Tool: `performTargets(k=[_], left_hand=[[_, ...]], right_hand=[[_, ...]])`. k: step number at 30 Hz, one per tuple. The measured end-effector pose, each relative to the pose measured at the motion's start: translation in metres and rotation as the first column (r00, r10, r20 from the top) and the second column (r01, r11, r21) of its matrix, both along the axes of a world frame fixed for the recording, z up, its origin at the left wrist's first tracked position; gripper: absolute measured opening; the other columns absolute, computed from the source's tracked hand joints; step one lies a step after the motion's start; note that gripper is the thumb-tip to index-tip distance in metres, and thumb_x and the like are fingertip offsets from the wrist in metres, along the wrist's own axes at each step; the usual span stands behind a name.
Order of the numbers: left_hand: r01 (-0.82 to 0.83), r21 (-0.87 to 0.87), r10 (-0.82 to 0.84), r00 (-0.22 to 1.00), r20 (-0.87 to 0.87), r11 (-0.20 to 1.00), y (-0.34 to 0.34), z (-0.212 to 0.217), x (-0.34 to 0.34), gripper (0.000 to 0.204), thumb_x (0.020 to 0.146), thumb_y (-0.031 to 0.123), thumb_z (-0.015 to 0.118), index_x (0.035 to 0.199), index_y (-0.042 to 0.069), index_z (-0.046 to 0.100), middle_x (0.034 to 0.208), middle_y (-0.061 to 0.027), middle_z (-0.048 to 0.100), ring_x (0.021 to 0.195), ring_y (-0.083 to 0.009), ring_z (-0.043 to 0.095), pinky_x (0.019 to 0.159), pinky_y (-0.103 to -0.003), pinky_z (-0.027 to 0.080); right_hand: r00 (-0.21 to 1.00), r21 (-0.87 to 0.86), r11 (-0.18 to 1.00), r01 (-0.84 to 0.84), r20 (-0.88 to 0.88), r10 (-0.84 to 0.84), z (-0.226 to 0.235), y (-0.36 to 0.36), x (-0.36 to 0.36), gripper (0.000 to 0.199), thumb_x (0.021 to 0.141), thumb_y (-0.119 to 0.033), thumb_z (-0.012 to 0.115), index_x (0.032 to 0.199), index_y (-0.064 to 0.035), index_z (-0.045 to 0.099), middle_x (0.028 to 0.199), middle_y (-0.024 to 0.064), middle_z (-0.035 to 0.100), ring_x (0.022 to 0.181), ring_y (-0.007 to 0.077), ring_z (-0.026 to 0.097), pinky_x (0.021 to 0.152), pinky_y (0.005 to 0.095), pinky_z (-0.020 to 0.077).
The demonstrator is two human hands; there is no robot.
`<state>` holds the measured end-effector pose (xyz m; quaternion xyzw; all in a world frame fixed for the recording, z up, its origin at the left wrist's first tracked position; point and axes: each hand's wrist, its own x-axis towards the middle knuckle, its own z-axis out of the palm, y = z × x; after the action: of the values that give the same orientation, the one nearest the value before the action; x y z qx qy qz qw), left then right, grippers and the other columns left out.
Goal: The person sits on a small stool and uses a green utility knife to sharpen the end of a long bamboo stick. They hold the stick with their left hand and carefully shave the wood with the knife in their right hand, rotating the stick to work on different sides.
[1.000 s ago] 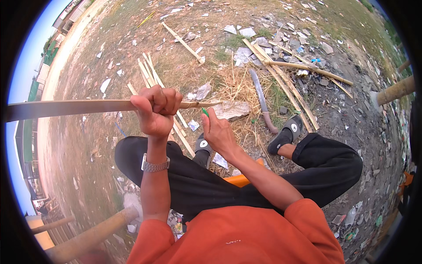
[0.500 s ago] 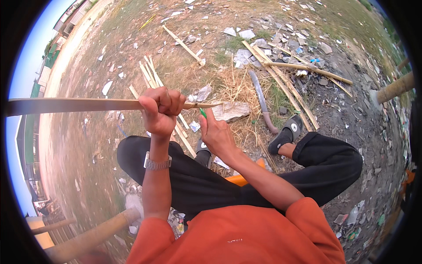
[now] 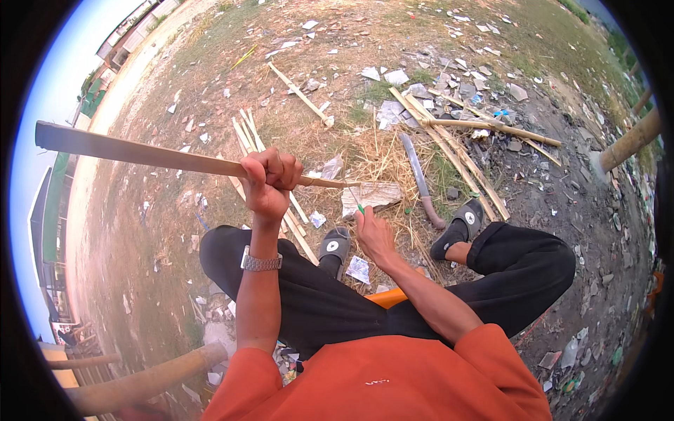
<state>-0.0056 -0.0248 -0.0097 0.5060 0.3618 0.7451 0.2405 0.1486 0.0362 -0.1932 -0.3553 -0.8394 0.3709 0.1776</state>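
Littered grassy ground [image 3: 165, 224], pale strips [image 3: 298, 92], machete [image 3: 418, 179], straw [image 3: 379, 151], block [image 3: 379, 196]

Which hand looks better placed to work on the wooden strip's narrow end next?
Probably the right hand: it holds a green-handled tool just below that end. The left hand is wrapped around the wooden strip, busy gripping it.

The strip [image 3: 140, 149] looks smooth, matt wood; the watch band [image 3: 264, 264], glossy metal.

the left hand [image 3: 269, 186] hides part of the bamboo strip [image 3: 151, 154]; the right hand [image 3: 375, 237], most of the green knife handle [image 3: 361, 209]. the shirt print [image 3: 377, 382] is illegibly small.
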Motion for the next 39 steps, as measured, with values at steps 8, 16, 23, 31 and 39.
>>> performTargets(k=[8, 16, 23, 31, 39], left_hand=[[-0.005, -0.012, 0.005, 1.0, 0.019, 1.0, 0.007, 0.002, -0.001, 0.061, 0.092, 0.061, 0.036, 0.058, 0.012, 0.023, 0.051, 0.006, 0.016, 0.042, -0.0067, 0.014, 0.04, -0.025, 0.012], [0.002, -0.06, -0.004, 0.999, -0.035, 0.998, 0.006, 0.007, 0.001, 0.06, 0.092, 0.064, 0.032, 0.061, 0.013, 0.024, 0.05, 0.0052, 0.017, 0.043, -0.0073, 0.011, 0.042, -0.027, 0.014], [0.045, -0.089, -0.046, 0.999, -0.003, 0.995, 0.011, 0.006, 0.003, 0.06, 0.092, 0.064, 0.032, 0.061, 0.013, 0.025, 0.049, 0.005, 0.018, 0.044, -0.0077, 0.01, 0.043, -0.026, 0.014], [0.07, -0.076, -0.063, 0.994, 0.084, 0.995, 0.014, 0.006, -0.009, 0.063, 0.088, 0.069, 0.03, 0.061, 0.013, 0.025, 0.051, 0.005, 0.019, 0.044, -0.0074, 0.012, 0.043, -0.026, 0.014], [0.044, -0.093, -0.04, 0.998, 0.043, 0.995, 0.013, 0.006, -0.012, 0.061, 0.088, 0.069, 0.032, 0.062, 0.014, 0.026, 0.049, 0.0053, 0.019, 0.043, -0.0072, 0.013, 0.045, -0.027, 0.016]], right_hand=[[0.99, -0.051, 0.997, -0.06, -0.134, 0.052, 0.032, -0.001, -0.022, 0.025, 0.097, -0.031, 0.041, 0.097, -0.0062, 0.044, 0.059, 0.0242, 0.057, 0.059, 0.0455, 0.058, 0.054, 0.0551, 0.0444], [0.997, -0.071, 0.997, -0.019, 0.077, 0.024, -0.011, 0.02, -0.027, 0.03, 0.098, -0.033, 0.037, 0.097, -0.0043, 0.046, 0.065, 0.0277, 0.059, 0.066, 0.0491, 0.059, 0.059, 0.0577, 0.0466], [0.975, -0.068, 0.998, 0.001, 0.223, 0.014, -0.04, 0.032, -0.029, 0.034, 0.098, -0.035, 0.037, 0.097, -0.0022, 0.048, 0.074, 0.0297, 0.061, 0.073, 0.0482, 0.061, 0.065, 0.0562, 0.0484], [0.964, -0.125, 0.992, 0.026, 0.266, 0.008, -0.092, 0.047, -0.043, 0.038, 0.098, -0.036, 0.036, 0.101, -0.0009, 0.048, 0.079, 0.0326, 0.06, 0.079, 0.0504, 0.06, 0.071, 0.0579, 0.0464], [0.933, -0.05, 0.999, 0.007, 0.359, 0.011, -0.151, 0.076, -0.055, 0.037, 0.097, -0.036, 0.038, 0.1, -0.0014, 0.05, 0.083, 0.0297, 0.062, 0.084, 0.0463, 0.062, 0.075, 0.0521, 0.0494]])
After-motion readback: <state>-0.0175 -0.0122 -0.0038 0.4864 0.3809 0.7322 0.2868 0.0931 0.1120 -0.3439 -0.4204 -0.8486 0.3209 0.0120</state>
